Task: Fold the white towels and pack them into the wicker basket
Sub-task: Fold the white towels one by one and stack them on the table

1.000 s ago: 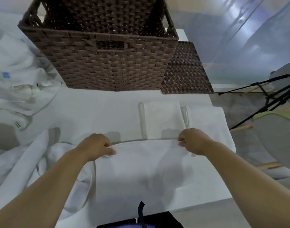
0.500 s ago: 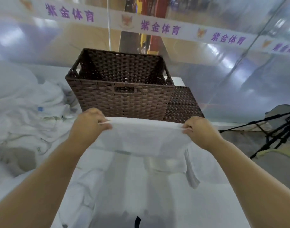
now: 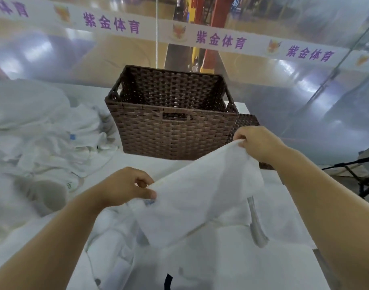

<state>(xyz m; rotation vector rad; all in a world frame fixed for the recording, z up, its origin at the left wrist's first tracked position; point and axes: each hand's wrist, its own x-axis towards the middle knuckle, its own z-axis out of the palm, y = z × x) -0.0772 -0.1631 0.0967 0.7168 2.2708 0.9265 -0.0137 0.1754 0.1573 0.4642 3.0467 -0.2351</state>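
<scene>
Towel (image 3: pixel 200 195) held up over the desk (image 3: pixel 137 161), in front of the basket (image 3: pixel 173 130). Left hand (image 3: pixel 127 187) and right hand (image 3: pixel 259 143) each pinch a top corner. Probably light and limp (sags between grips), so hold the corners and keep the edge taut.

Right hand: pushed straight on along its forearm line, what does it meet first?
Probably the wicker basket, at its near right corner. The right hand, gripping the towel, points up and left toward it. Depth is unclear.

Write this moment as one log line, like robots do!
towel: held up | left hand: pinches its lower edge | right hand: grips higher corner | wicker basket: behind, untouched
</scene>
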